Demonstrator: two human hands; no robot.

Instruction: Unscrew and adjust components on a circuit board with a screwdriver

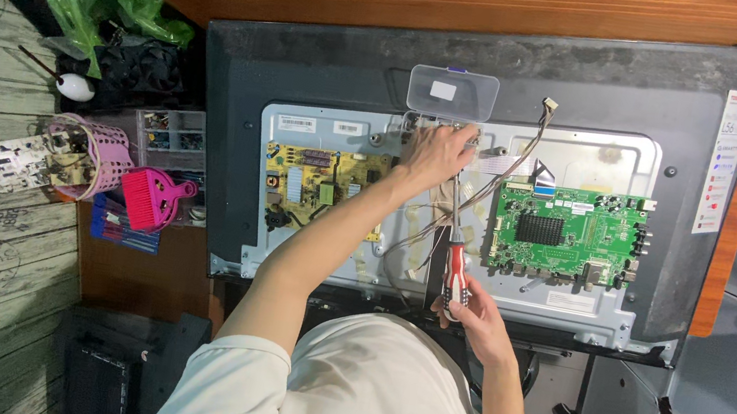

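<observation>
Opened television back [331, 65]: right hand [480, 323] clamps screwdriver [455, 267]; left hand [435, 154] fingers screw box [452, 93].

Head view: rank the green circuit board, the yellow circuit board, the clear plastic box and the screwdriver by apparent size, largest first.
1. green circuit board
2. yellow circuit board, partly hidden by the left arm, so its place is less sure
3. clear plastic box
4. screwdriver, long but thin, in the right hand

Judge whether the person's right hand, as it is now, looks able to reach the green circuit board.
Probably yes: the right hand, gripping the red-handled screwdriver, sits just below-left of the green circuit board, whose face lies uncovered; only loose wires cross nearby.
</observation>
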